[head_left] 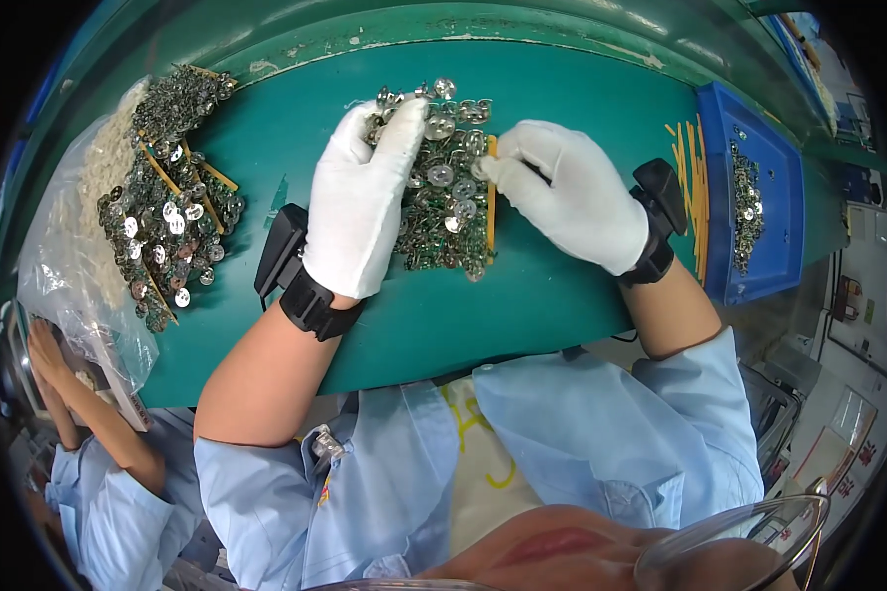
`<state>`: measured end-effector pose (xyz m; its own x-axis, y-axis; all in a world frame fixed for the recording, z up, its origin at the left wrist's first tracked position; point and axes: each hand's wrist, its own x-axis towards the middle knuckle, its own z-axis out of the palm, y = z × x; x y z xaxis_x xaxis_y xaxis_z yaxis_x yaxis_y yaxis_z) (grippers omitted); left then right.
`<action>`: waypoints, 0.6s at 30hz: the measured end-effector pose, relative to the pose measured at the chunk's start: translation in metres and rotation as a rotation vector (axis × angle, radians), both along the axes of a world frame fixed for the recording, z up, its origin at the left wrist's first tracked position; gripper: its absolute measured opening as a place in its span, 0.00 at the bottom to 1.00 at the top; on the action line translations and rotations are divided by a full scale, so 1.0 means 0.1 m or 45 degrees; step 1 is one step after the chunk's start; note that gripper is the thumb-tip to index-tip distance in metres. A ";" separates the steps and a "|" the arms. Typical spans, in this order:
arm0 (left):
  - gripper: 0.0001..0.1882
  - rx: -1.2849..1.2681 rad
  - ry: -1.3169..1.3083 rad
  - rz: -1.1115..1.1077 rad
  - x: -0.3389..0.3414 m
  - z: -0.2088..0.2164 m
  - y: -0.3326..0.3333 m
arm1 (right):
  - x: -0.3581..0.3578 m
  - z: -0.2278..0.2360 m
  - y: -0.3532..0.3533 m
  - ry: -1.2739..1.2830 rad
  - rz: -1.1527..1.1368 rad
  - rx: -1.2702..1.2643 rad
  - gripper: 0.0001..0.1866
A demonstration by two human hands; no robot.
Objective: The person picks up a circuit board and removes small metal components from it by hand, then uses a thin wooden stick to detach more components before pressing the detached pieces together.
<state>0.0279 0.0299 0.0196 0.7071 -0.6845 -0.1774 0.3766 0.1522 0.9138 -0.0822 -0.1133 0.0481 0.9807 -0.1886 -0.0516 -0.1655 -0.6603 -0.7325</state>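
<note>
A dense cluster of small round shiny metal discs on thin leads point(441, 175) lies in front of me on the green tabletop. Along its right side runs a narrow yellow strip point(492, 197). My left hand point(360, 197), in a white glove, rests on the cluster's left edge with its fingers stretched out over the discs. My right hand point(572, 192), gloved too, has thumb and finger pinched together at the strip's upper part. A small metal disc point(480, 167) shows at those fingertips. The undersides of the fingers are hidden.
Another heap of disc parts with yellow strips point(168, 222) lies at the left beside a clear plastic bag point(64, 261) of pale material. Right, several loose yellow strips point(698, 197) lie beside a blue tray point(788, 197) holding small metal parts. Another person's hands point(54, 360) are at lower left.
</note>
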 end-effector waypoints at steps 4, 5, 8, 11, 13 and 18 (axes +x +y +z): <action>0.11 0.048 -0.043 -0.070 -0.07 0.02 0.01 | -0.08 -0.04 -0.06 0.242 -0.094 0.777 0.12; 0.11 0.070 -0.068 -0.082 -0.10 0.03 0.01 | -0.09 -0.05 -0.06 0.243 -0.095 0.778 0.12; 0.10 0.072 -0.113 -0.077 -0.17 0.04 0.02 | -0.08 -0.09 0.01 0.096 -0.117 0.299 0.12; 0.10 0.032 -0.154 -0.037 -0.22 0.03 0.00 | -0.06 -0.18 0.05 -0.210 -0.083 -0.067 0.11; 0.10 0.023 -0.158 0.021 -0.25 0.01 0.00 | -0.04 -0.21 0.08 -0.360 -0.065 -0.244 0.10; 0.09 0.095 -0.320 0.073 -0.29 0.00 0.01 | -0.01 -0.22 0.09 -0.487 -0.083 -0.580 0.10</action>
